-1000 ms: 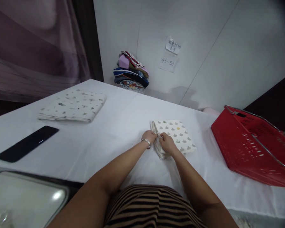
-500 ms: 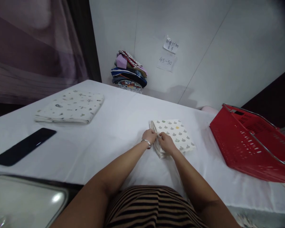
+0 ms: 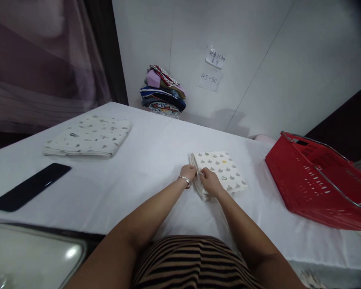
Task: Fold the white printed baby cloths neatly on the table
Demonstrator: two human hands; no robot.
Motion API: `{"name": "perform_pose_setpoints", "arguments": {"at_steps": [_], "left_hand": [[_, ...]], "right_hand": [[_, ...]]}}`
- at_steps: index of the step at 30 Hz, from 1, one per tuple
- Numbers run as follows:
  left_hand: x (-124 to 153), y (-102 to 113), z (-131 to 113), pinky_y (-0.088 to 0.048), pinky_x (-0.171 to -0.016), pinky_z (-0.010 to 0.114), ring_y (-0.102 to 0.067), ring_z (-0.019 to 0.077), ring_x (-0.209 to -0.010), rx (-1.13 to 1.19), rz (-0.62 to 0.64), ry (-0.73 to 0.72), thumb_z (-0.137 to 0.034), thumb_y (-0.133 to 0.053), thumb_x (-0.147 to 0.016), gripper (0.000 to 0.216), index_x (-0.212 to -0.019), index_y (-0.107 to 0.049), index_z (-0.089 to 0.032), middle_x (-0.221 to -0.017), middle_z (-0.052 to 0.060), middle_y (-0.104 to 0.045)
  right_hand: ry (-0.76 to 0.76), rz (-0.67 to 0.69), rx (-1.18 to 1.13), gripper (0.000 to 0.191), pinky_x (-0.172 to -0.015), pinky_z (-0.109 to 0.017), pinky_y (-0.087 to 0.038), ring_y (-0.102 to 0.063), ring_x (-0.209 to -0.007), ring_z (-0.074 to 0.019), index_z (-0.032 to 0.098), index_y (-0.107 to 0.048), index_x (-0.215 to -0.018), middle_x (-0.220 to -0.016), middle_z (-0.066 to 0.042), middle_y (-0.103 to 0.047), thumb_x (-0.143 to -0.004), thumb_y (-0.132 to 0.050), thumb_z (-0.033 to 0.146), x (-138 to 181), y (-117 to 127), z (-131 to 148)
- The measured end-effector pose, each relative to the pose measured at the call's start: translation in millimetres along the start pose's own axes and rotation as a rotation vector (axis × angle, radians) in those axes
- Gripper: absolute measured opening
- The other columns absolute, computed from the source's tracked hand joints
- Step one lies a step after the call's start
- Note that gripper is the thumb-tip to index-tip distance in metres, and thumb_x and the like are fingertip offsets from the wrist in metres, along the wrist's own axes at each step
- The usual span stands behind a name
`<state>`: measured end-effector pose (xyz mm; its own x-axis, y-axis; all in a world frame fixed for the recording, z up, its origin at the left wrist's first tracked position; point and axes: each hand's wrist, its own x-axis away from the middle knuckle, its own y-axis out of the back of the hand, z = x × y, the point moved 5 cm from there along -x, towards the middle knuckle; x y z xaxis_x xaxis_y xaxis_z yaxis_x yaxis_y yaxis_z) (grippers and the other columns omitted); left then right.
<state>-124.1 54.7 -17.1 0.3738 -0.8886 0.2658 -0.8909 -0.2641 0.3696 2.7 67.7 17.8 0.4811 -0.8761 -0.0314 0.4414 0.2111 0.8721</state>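
Observation:
A small folded white cloth point(image 3: 222, 170) with grey, green and yellow prints lies on the white-covered table point(image 3: 144, 168) in front of me. Both my hands meet at its left folded edge. My left hand point(image 3: 188, 173), with a silver bracelet at the wrist, pinches the layered edge with closed fingers. My right hand point(image 3: 209, 181) rests on the near left corner of the cloth, its fingers closed on the same edge.
A larger folded printed cloth point(image 3: 88, 135) lies at the far left, with a black phone point(image 3: 28, 186) nearer me. A red plastic basket point(image 3: 321, 180) sits tilted at the right. A stack of folded fabrics point(image 3: 164, 92) stands against the white wall under paper notes point(image 3: 212, 69).
Hands and cloth stay as they were; only my head view has shifted slightly.

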Motion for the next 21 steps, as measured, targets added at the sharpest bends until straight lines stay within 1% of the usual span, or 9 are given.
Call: {"name": "perform_pose_setpoints", "arguments": {"at_steps": [3, 5, 8, 10, 13, 15, 17, 19, 21], "left_hand": [[0, 0, 2, -0.037, -0.045, 0.018, -0.053, 0.0104, -0.044, 0.018, -0.004, 0.006, -0.028, -0.048, -0.075, 0.023, -0.064, -0.064, -0.014, -0.046, 0.001, -0.055], [0, -1, 2, -0.037, -0.044, 0.019, -0.052, 0.0105, -0.043, 0.023, -0.003, 0.009, -0.034, -0.049, -0.076, 0.027, -0.066, -0.065, -0.014, -0.047, 0.001, -0.056], [-1, -2, 3, -0.038, -0.045, 0.02, -0.054, 0.0111, -0.046, 0.016, -0.002, 0.009, -0.045, -0.053, -0.074, 0.034, -0.071, -0.067, -0.014, -0.052, 0.001, -0.059], [-2, -2, 3, -0.038, -0.045, 0.02, -0.055, 0.0119, -0.049, -0.001, -0.003, 0.014, -0.048, -0.056, -0.072, 0.036, -0.073, -0.068, -0.014, -0.055, 0.002, -0.061], [-4, 0, 2, -0.039, -0.047, 0.02, -0.056, 0.0125, -0.053, -0.034, 0.001, 0.023, -0.04, -0.06, -0.069, 0.027, -0.07, -0.068, -0.014, -0.056, 0.003, -0.062], [-4, 1, 1, -0.039, -0.049, 0.02, -0.057, 0.0127, -0.054, -0.051, 0.004, 0.022, -0.032, -0.06, -0.068, 0.02, -0.066, -0.068, -0.014, -0.055, 0.003, -0.062], [-4, 2, -1, -0.04, -0.049, 0.02, -0.058, 0.0132, -0.055, -0.058, 0.005, 0.021, -0.029, -0.058, -0.068, 0.019, -0.064, -0.067, -0.013, -0.055, 0.004, -0.062], [-3, 3, -3, -0.04, -0.049, 0.021, -0.058, 0.014, -0.055, -0.06, 0.002, 0.028, -0.029, -0.056, -0.069, 0.019, -0.065, -0.067, -0.014, -0.057, 0.004, -0.063], [-2, 4, -4, -0.041, -0.05, 0.021, -0.059, 0.0145, -0.056, -0.061, 0.001, 0.044, -0.029, -0.056, -0.069, 0.019, -0.066, -0.068, -0.014, -0.058, 0.005, -0.064]], "right_hand": [[0.008, 0.006, 0.023, 0.014, -0.055, -0.023, -0.026, -0.049, -0.062, -0.0139, 0.021, -0.054, -0.091, -0.067, 0.001, -0.057, -0.08, -0.045, 0.021, 0, 0, 2], [0.0, 0.021, 0.037, 0.015, -0.055, -0.023, -0.025, -0.049, -0.062, -0.0138, 0.021, -0.054, -0.093, -0.068, 0.0, -0.058, -0.081, -0.045, 0.021, 1, -1, 4], [-0.006, 0.047, 0.05, 0.016, -0.053, -0.023, -0.024, -0.049, -0.06, -0.0133, 0.021, -0.054, -0.096, -0.069, 0.0, -0.059, -0.082, -0.047, 0.026, 3, 0, 7], [0.008, 0.067, 0.041, 0.019, -0.053, -0.023, -0.024, -0.049, -0.06, -0.0131, 0.021, -0.056, -0.097, -0.069, 0.0, -0.059, -0.082, -0.049, 0.031, 4, 1, 9], [0.02, 0.091, -0.016, 0.023, -0.054, -0.022, -0.027, -0.05, -0.061, -0.013, 0.021, -0.059, -0.094, -0.068, 0.0, -0.06, -0.083, -0.049, 0.038, 4, 5, 11], [0.012, 0.06, -0.041, 0.024, -0.057, -0.022, -0.03, -0.052, -0.065, -0.0134, 0.021, -0.062, -0.087, -0.07, 0.0, -0.062, -0.085, -0.045, 0.038, 2, 9, 11], [0.014, 0.01, -0.026, 0.025, -0.06, -0.023, -0.032, -0.054, -0.07, -0.0139, 0.02, -0.062, -0.082, -0.075, -0.002, -0.063, -0.087, -0.043, 0.035, -1, 13, 13], [0.01, -0.006, 0.012, 0.021, -0.061, -0.023, -0.032, -0.054, -0.073, -0.0142, 0.02, -0.061, -0.083, -0.08, -0.002, -0.064, -0.085, -0.045, 0.032, -3, 13, 14], [-0.011, 0.013, 0.043, 0.016, -0.06, -0.023, -0.031, -0.054, -0.073, -0.014, 0.02, -0.059, -0.088, -0.082, -0.002, -0.064, -0.083, -0.049, 0.031, -5, 11, 15]]}}
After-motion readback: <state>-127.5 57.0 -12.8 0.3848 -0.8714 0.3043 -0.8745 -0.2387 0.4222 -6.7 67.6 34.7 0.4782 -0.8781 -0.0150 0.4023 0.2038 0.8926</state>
